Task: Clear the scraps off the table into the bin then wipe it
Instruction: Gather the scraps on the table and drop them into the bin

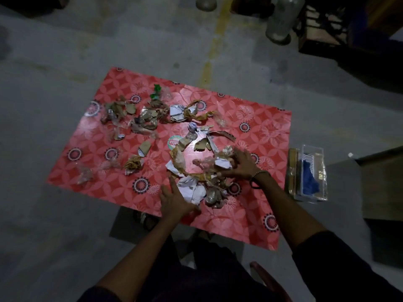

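A small table with a red flowered cover [257, 223] carries several scraps of torn paper, brown card and clear plastic. One heap of scraps [202, 188] lies near the front, between my hands. My left hand [174, 200] rests flat with fingers spread against the heap's left side. My right hand [242, 163] presses with curled fingers on crumpled paper at the heap's right side. More scraps [130, 118] are strewn over the table's far left, with a green bit [156, 92] near the back edge.
A clear plastic box [310, 175] holding something blue stands on the floor right of the table. Grey concrete floor surrounds the table. Two large bottles [281, 18] stand at the back. A dark block [381, 184] sits at the far right.
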